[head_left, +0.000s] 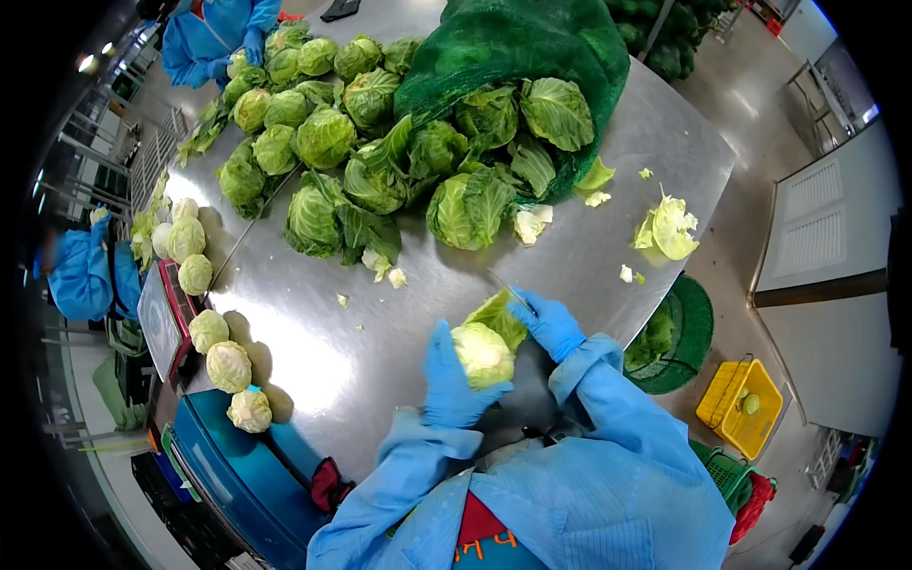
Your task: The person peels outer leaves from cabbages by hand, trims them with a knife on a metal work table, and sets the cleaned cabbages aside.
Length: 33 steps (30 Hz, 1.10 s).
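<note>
Near the front edge of the metal table, my left hand (454,382), in a blue glove, is wrapped round the left and lower side of a pale cabbage (482,355). A green outer leaf (499,318) stands away from the top of that cabbage. My right hand (547,323), also gloved in blue, is closed on a knife (501,282) just right of the leaf; only its thin blade shows, pointing up and left. The knife's handle is hidden in my fingers.
Several green cabbages (326,139) and a green net bag (532,43) lie across the table (380,313). Trimmed cabbages (229,367) line the left, beside a scale (163,318). Leaf scraps (668,229) lie right, above a green basket (698,328). Two co-workers (214,43) stand left.
</note>
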Each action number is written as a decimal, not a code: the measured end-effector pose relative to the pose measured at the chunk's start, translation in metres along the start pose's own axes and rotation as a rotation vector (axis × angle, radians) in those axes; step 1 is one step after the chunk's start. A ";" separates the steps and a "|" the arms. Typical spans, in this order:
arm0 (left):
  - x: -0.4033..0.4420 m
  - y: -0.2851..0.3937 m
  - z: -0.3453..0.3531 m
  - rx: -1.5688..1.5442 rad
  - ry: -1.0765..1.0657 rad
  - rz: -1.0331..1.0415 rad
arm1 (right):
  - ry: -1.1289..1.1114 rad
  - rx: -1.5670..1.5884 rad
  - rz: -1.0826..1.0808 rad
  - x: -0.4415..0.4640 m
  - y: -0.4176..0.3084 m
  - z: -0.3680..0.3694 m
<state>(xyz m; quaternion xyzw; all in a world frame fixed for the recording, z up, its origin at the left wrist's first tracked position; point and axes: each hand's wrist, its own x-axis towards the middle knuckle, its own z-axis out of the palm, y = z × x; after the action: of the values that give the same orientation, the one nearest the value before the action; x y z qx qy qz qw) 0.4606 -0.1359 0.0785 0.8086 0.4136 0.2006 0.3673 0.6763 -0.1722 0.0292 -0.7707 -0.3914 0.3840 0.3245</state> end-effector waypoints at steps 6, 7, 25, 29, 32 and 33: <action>-0.020 -0.070 -0.034 -0.695 0.034 -0.201 | 0.418 0.284 0.125 -0.009 0.087 -0.005; -0.023 -0.086 -0.037 -0.746 0.019 -0.256 | 0.485 0.177 0.083 -0.021 0.080 -0.034; 0.033 0.009 0.000 0.189 -0.076 0.066 | -0.015 0.102 -0.009 -0.090 -0.034 0.025; 0.039 0.020 0.003 0.351 -0.189 0.008 | 0.020 -0.055 -0.033 -0.078 -0.027 0.026; 0.042 0.029 0.001 0.339 -0.220 -0.097 | 0.049 -0.240 -0.060 -0.068 -0.026 0.027; 0.043 0.031 0.003 0.322 -0.216 -0.124 | 0.049 -0.309 -0.052 -0.066 -0.030 0.025</action>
<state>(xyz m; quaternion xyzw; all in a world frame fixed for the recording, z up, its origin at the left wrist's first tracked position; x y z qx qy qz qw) 0.5036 -0.1142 0.1007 0.8468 0.4475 0.0211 0.2868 0.6184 -0.2089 0.0636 -0.8102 -0.4576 0.2917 0.2216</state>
